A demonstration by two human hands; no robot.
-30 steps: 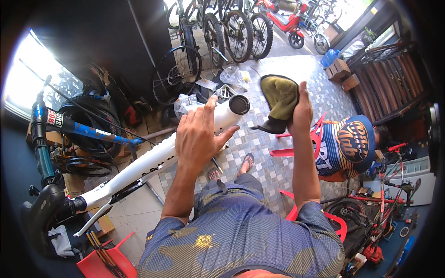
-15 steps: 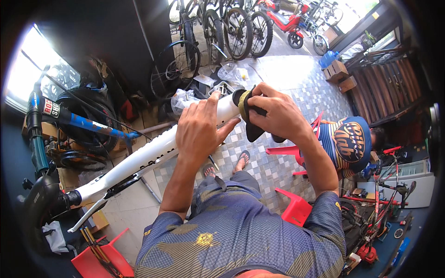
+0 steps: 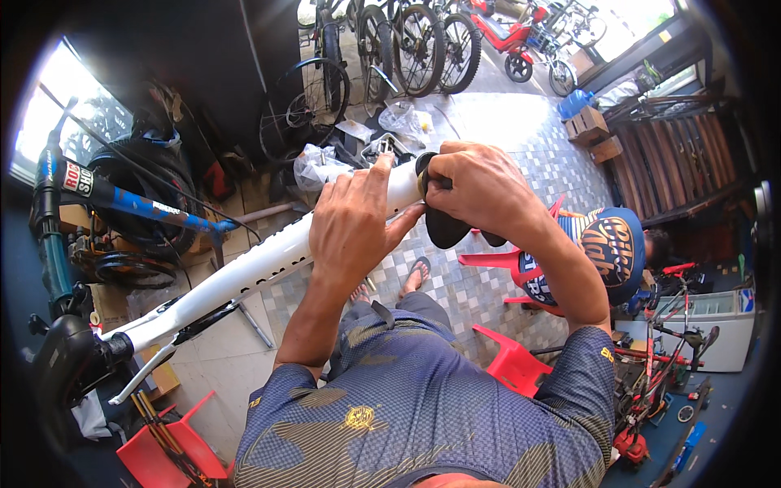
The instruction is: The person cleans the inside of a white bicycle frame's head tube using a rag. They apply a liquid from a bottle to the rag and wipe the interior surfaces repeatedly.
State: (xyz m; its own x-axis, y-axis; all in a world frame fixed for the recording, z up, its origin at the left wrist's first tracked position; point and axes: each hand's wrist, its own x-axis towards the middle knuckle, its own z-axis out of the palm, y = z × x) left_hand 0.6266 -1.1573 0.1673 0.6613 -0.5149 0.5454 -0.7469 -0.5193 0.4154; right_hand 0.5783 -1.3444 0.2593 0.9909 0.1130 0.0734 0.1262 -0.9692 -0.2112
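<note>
Head view. Your left hand (image 3: 351, 229) lay flat and spread over the white bicycle frame (image 3: 244, 276), fingers pointing up along the tube, thumb hooked toward its underside. Your right hand (image 3: 476, 183) was closed around a dark cloth (image 3: 447, 228), pressing it against the open end of the frame; part of the cloth hung below your fist. The frame ran on a slant from lower left, where a black clamp (image 3: 69, 362) gripped it, up to the middle of the picture, and ended at your right hand.

Edges and room: the frame's free end stood over open tiled floor (image 3: 480, 122), with clear space above and to the right of it. Below the tube, your own feet in sandals (image 3: 415, 272) stood on the tiles.

Surroundings: a blue bicycle fork (image 3: 130, 203) leaned well left of the frame. Wheels (image 3: 313, 98) and parked bicycles (image 3: 407, 41) stood beyond the frame end. A second person in a blue printed shirt (image 3: 606, 252) sat on a red plastic chair (image 3: 496, 260) just under your right forearm, the nearest obstruction on that side. Another red chair (image 3: 512, 362) stood by your right elbow; a red stool (image 3: 175, 451) sat at lower left.
</note>
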